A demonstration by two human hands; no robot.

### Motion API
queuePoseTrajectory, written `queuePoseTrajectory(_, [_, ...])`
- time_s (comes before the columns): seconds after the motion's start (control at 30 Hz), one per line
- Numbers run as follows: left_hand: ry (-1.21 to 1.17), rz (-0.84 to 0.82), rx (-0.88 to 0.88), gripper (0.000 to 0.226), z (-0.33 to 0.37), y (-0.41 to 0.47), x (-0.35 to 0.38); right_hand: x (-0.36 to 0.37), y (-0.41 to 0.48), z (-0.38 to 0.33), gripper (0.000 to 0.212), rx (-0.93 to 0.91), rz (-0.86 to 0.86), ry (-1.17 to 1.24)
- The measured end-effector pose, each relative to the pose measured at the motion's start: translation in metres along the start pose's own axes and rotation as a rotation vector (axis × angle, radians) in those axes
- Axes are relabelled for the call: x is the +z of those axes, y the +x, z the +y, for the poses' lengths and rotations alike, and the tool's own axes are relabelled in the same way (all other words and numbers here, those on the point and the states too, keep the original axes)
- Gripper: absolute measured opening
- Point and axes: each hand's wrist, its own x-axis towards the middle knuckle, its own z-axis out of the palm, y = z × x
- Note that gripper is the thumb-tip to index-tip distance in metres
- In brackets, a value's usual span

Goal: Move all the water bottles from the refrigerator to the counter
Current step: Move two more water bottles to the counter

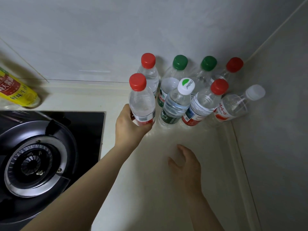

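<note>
At counter, L hand fingers grasp red-cap bottle, tips hidden; R hand relaxed.

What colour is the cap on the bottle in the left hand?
The bottle has a red cap; head view shows it best.

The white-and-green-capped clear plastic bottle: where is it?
That bottle stands centre-right in the head view, on the cream counter, between the left hand's red-capped bottle and another red-capped bottle.

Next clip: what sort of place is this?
Most likely a home kitchen: a gas burner set in a black hob, a pale counter running into a walled corner, and a yellow-labelled condiment bottle standing by the hob.
</note>
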Motion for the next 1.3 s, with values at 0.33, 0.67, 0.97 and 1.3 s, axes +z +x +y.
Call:
queuePoseTrajectory(0.33, [0.051, -0.026, 0.01, 0.052, -0.005, 0.01, 0.012, 0.001, 0.001, 0.003, 0.055, -0.033, -0.008, -0.033])
queuePoseTrajectory(0.67, [0.084, -0.02, 0.025, 0.047, -0.009, 0.01, 0.017, 0.002, 0.0, 0.005, 0.056, -0.05, 0.01, -0.036])
queuePoseTrajectory(0.97, [0.126, -0.087, 0.019, 0.051, -0.004, 0.014, 0.013, 0.001, 0.001, 0.004, 0.056, -0.045, -0.018, -0.049])
queuePoseTrajectory(1.3, [0.278, -0.189, -0.043, 0.062, -0.022, -0.02, -0.03, -0.017, 0.008, -0.009, 0.058, 0.013, -0.152, 0.017])
